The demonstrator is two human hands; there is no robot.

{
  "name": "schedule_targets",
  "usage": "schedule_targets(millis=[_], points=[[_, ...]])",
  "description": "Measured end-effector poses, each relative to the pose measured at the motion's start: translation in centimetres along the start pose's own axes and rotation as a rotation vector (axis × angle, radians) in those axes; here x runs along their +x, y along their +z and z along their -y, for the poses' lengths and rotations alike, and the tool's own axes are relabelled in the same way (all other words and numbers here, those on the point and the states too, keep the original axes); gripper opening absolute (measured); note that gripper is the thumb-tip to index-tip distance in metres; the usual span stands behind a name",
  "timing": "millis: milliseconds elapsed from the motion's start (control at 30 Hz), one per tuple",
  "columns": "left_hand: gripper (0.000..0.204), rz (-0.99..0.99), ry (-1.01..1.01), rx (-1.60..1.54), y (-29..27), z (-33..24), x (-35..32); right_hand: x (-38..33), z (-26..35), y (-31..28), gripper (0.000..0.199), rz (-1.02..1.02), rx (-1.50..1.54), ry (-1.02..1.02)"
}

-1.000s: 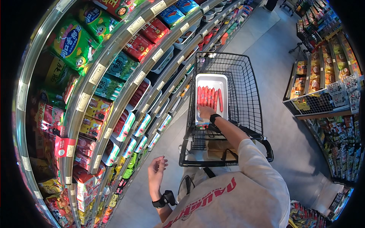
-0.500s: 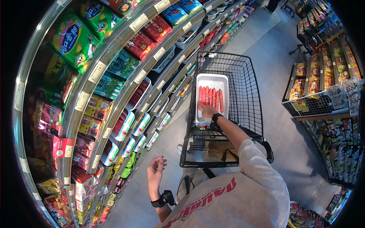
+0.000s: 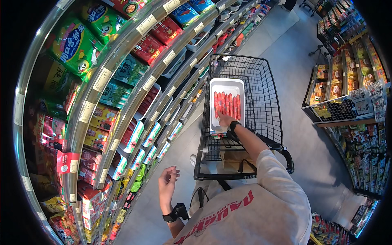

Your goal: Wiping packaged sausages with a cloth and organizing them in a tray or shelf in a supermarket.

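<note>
Several red-wrapped sausages [image 3: 231, 105] lie side by side in a white tray [image 3: 228, 85] inside a black wire shopping cart [image 3: 271, 102]. My right hand [image 3: 225, 120] reaches into the tray at the near-left end of the row. Its index finger stretches to the lower ends of the sausages and appears to touch them; the other fingers are partly hidden, and no sausage is lifted. To the left of the cart, my left hand [image 3: 168, 179] hangs in the air, loosely curled with fingers apart, holding nothing. Both wrists wear black bands.
Curved shelves [image 3: 134, 77] of packaged snacks rise close on my left, with white bins [image 3: 149, 102] of red-wrapped goods. A display stand [image 3: 343, 94] of orange packages is at the right. Below the cart's handle [image 3: 224, 177] sits a brown bag [image 3: 234, 161].
The sausages at the right of the row now stand more evenly spaced and aligned. My right hand has shifted slightly right; my left hand stays nearly still.
</note>
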State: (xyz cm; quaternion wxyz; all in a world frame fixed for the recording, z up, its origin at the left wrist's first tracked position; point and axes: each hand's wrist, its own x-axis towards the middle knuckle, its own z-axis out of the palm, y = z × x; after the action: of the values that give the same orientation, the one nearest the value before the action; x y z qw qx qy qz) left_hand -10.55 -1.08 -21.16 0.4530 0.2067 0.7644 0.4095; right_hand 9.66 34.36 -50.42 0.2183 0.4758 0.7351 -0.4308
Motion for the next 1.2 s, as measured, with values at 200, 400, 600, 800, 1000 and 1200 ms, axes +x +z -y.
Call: schedule_targets(millis=[200,400,600,800,1000,1200], points=[[0.031,-0.013,-0.005,0.001,0.0,0.2,-0.3,-1.5,1.4,-1.2,0.093,-0.008,-0.061,0.009],[0.031,0.108,0.018,0.008,1.5,-0.3,-0.3,-0.1,0.0,-1.3,0.091,-0.060,-0.014,0.004],[0.051,0.158,0.041,0.133,3.3,1.0,1.2,-7.6,2.5,-7.2,0.056,-0.422,-0.098,-0.355],[0.060,0.387,0.140,0.200,4.7,-0.5,4.1,-18.5,-1.5,-15.5,0.032,-0.485,0.236,-0.215],[0.049,0.429,0.258,0.150,5.9,-1.3,6.6,-28.2,-2.3,-14.2,0.041,-0.340,0.234,0.119],[0.036,0.486,0.361,0.125,7.3,-3.3,5.5,-21.8,-5.7,-10.2,0.061,-0.270,0.204,0.203]])
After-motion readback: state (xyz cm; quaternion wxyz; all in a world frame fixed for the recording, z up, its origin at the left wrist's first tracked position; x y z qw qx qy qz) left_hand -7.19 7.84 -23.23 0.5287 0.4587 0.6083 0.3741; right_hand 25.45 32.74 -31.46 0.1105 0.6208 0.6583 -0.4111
